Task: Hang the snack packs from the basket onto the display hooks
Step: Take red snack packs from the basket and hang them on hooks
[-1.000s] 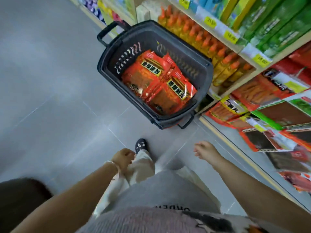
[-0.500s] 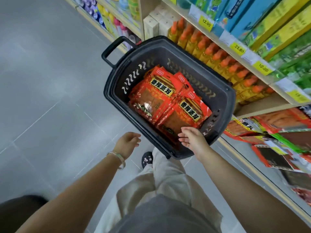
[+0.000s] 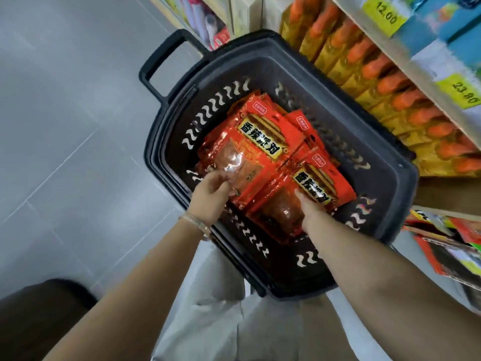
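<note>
two hands down in the basket (image 3: 406, 183) | step: pickup of snack packs (image 3: 263, 142), none hung | left hand (image 3: 210, 194) grip pinching the near edge of top pack | right hand (image 3: 305, 207) flat on neighbouring pack, grip state cannot tell | next: lift clear, find hang hole, carry to hooks, not in view

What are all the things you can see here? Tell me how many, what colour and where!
Basket: one, black, on the floor by the shelves.
Snack packs: several overlapping, exact count unclear, red-orange, inside the basket.
Bottles: a long row, yellow with orange caps, on the shelf at right.
Price tags: two, yellow, on the shelf edge.
Hanging packs: a few, red and dark, lower right.
Floor: grey tiles, left.
Left hand: on the left pack, bracelet on the wrist.
Right hand: on the right pack.
</note>
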`<control>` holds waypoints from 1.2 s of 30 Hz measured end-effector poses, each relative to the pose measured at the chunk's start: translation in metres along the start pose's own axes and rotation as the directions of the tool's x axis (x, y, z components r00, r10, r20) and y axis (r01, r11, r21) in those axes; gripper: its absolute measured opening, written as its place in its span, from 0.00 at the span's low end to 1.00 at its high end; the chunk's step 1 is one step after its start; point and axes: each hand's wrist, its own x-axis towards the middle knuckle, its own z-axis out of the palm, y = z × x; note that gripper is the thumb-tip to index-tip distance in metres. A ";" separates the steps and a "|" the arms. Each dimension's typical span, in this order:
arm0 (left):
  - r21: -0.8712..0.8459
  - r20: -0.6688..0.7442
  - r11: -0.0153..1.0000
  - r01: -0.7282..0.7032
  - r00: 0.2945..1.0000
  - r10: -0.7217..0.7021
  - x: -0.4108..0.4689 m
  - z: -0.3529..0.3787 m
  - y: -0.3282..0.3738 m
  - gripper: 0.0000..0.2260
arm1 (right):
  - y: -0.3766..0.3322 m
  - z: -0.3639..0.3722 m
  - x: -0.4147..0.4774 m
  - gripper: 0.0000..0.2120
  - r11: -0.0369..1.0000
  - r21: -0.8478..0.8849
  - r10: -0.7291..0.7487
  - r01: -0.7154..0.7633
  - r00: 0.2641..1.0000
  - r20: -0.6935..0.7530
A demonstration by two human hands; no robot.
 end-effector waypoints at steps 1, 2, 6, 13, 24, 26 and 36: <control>0.015 0.009 1.000 -0.004 1.000 0.004 0.006 0.003 0.000 0.06 | 0.003 0.000 0.004 0.37 0.999 0.043 0.026 -0.027 0.999 0.031; 0.034 0.024 0.999 -0.005 1.000 0.004 0.011 0.006 0.000 0.06 | 0.006 0.001 0.007 0.40 0.996 0.073 0.045 -0.049 0.997 0.059; 0.098 0.096 0.995 -0.003 0.995 -0.006 0.024 0.011 -0.004 0.07 | 0.016 0.005 0.009 0.40 0.988 0.151 0.035 -0.033 0.999 -0.010; 0.202 0.217 0.979 0.042 0.972 -0.086 0.032 0.004 0.001 0.07 | 0.029 0.000 -0.019 0.28 0.884 -0.112 -0.464 0.454 0.824 -0.326; 0.329 0.216 0.942 0.069 0.965 -0.146 0.045 -0.025 0.027 0.06 | 0.019 -0.021 -0.090 0.12 0.733 -0.081 -0.664 0.676 0.683 -0.304; 0.385 0.237 0.923 0.019 0.964 -0.118 0.046 -0.029 0.033 0.13 | 0.011 -0.015 -0.102 0.09 0.732 0.016 -0.660 0.681 0.715 -0.233; 0.358 -0.057 0.932 0.049 0.998 -0.031 0.067 -0.079 0.055 0.09 | -0.022 0.063 -0.104 0.34 0.905 0.106 -0.423 0.413 0.840 0.340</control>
